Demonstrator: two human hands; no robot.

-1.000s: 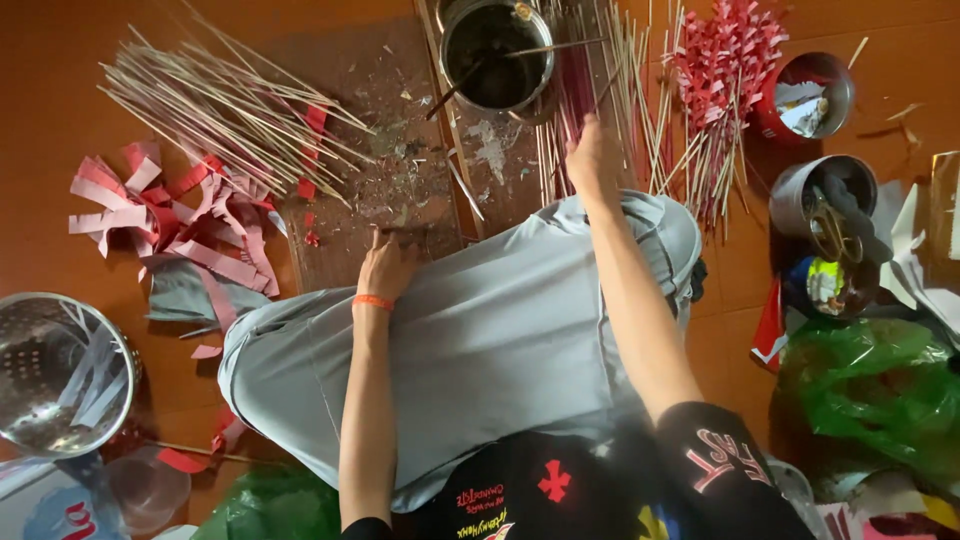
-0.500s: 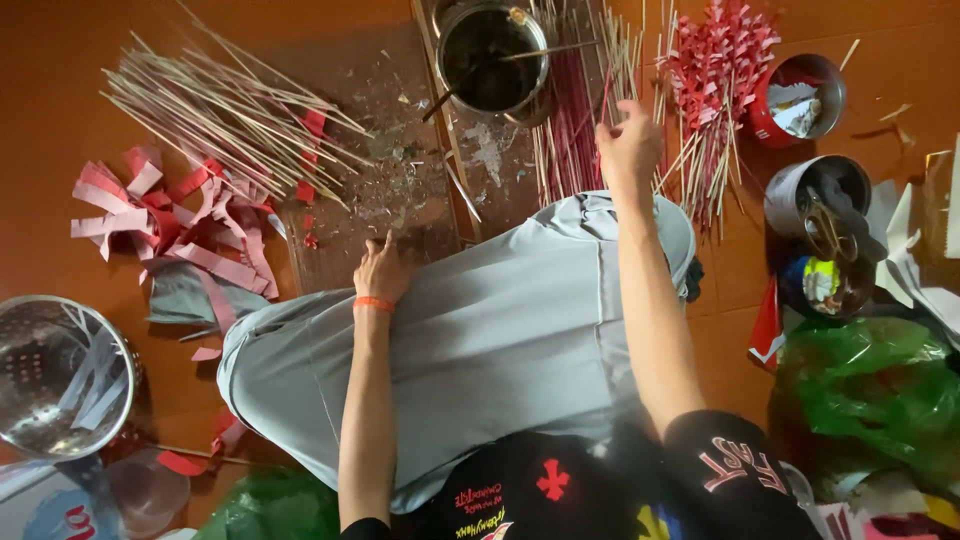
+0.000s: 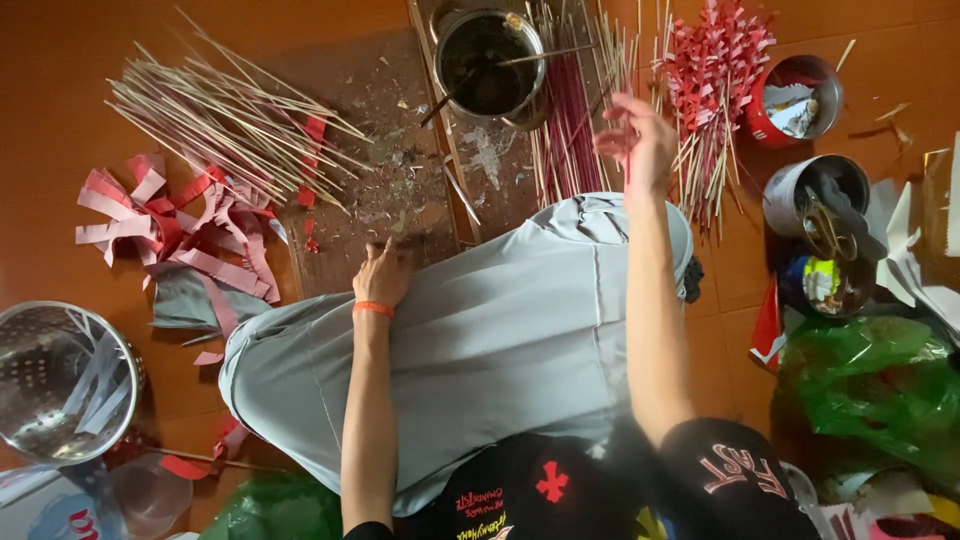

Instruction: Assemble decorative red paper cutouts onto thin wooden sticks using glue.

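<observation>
red-brown floor | right hand fingers pinch thin red stick | left hand fingers loose, empty

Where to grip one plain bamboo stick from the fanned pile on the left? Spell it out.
Pinch a thin pale bamboo stick at its lower right tip, where the ends splay out over the scuffed brown work board. Come from the right, along the stick's line. The left ends are bunched and crossed, so fingers would likely catch several there. The left hand lies nearest.
</observation>
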